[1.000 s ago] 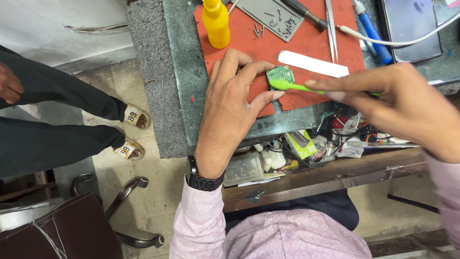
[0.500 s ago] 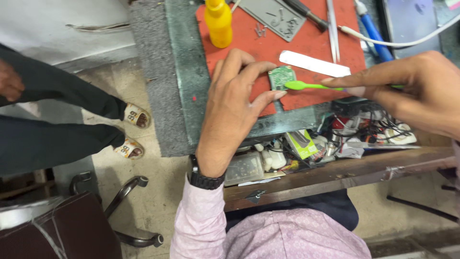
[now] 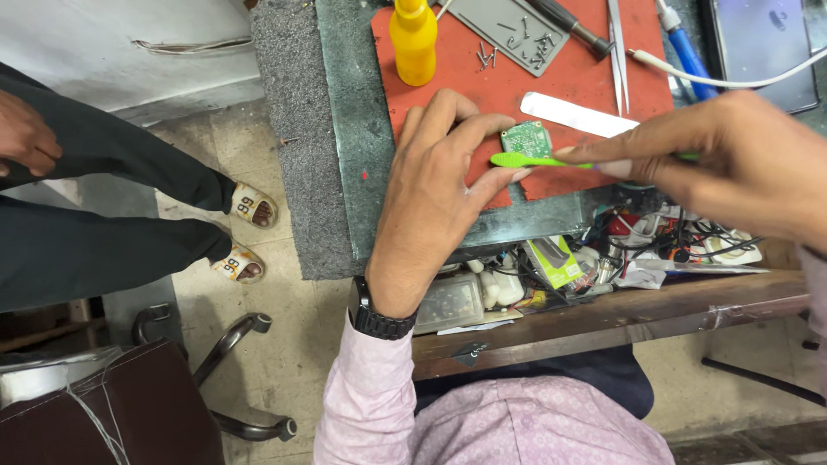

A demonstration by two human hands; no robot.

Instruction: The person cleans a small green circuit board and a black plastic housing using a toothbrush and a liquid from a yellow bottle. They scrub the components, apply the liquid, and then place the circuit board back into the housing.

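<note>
- Left hand pinches the small green circuit board on the red mat; right hand grips a green toothbrush.
- Hard scrubbing could flick the board loose — loose screws sit close by.

Small electronics repair workshop, red work mat on a stone-topped bench, loose screws in a grey tray, tweezers, yellow squeeze bottle, small green circuit board, open drawer crammed with cables and spare parts.
</note>
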